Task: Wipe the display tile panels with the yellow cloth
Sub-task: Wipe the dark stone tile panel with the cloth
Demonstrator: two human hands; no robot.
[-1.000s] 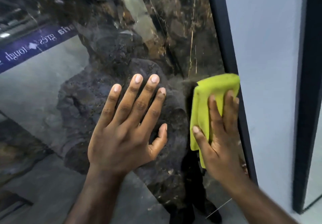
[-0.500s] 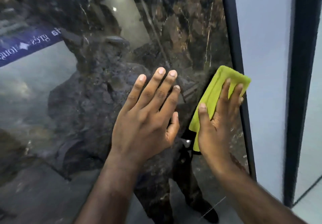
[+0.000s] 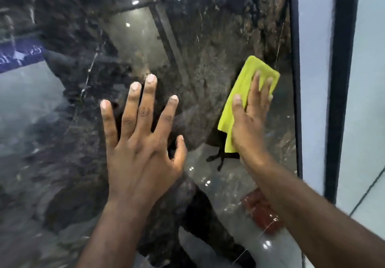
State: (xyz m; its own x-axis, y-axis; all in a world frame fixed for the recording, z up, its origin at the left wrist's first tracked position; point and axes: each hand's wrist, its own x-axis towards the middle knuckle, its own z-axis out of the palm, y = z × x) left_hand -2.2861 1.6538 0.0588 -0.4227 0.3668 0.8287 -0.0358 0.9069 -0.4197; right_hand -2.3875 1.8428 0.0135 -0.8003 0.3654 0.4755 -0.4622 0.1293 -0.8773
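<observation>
Yellow cloth point(image 3: 244, 80) folded into a slanted oblong and pinned flat against the glossy dark tile panel point(image 3: 208, 44), towards that panel's right side; lying beneath the right hand point(image 3: 250, 119), between palm and tile, upper corner poking out above the fingertips, left long edge showing beside the thumb, lower end sticking out below the heel of the hand; right hand open, fingers straight and close together, pointing up over the cloth, thumb spread to the left and resting on the yellow fabric; pressing rather than gripping; just right of the cloth a narrow black frame strip point(image 3: 294, 80) running top to bottom, contact between the two not clear; beyond it a pale grey panel point(image 3: 312, 80), then a wider black strip point(image 3: 341, 80); left hand point(image 3: 141, 149) well left of the cloth and apart from it, likewise open and holding nothing, palm turned to the same dark tile, fingers fanned wide and pointing up, thumb out to the right towards the cloth; both forearms bare, rising from the bottom edge; in the shine of the tile, blurred reflections: ceiling lights, a blue banner point(image 3: 18, 59) with unreadable white lettering at far left, a reddish patch point(image 3: 260, 213) beside the right forearm
</observation>
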